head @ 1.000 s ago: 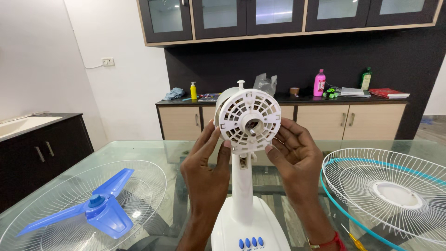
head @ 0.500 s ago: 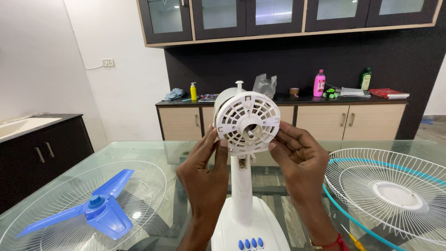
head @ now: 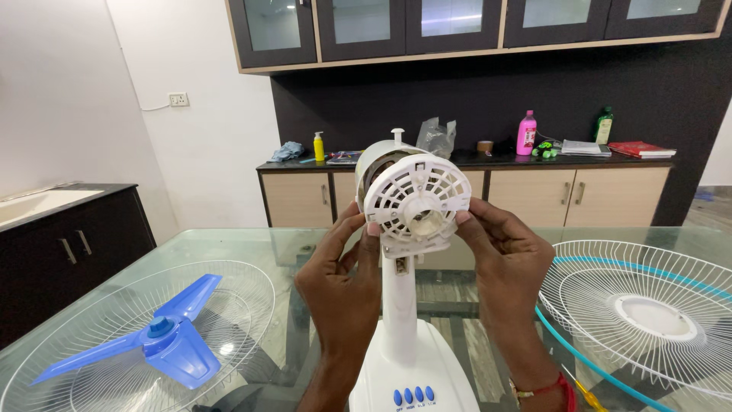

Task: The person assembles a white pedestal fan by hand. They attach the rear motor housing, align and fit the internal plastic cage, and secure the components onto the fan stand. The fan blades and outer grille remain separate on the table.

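Glass-topped counter (head: 229,248) in a room with white walls, a black back wall and dark glass-fronted cabinets (head: 473,23) overhead. Standing at the near edge, about the middle: a white table fan body (head: 404,336), blade and guards off, with a row of blue buttons (head: 412,396) on its base. Gripped from both sides, the round slotted white motor housing (head: 417,200) at the top of the stem. Left hand (head: 339,282) closed on the housing's left rim, thumb tip pressed to the front face; right hand (head: 507,263) closed on the right rim, fingertips on the front face too. Red thread band (head: 545,389) around the right wrist. Toward the left edge, a clear wire guard (head: 236,297) lying flat, a blue three-blade fan blade (head: 156,339) resting in it. Toward the right edge, a white wire guard with a teal rim (head: 648,305), also flat. Near the near right corner, a thin yellow-tipped object (head: 585,397), possibly a screwdriver, only partly visible. Behind, a low sideboard (head: 534,198) carrying a yellow bottle (head: 318,147), a pink bottle (head: 526,133), a green bottle (head: 604,126) and a red book (head: 639,149).
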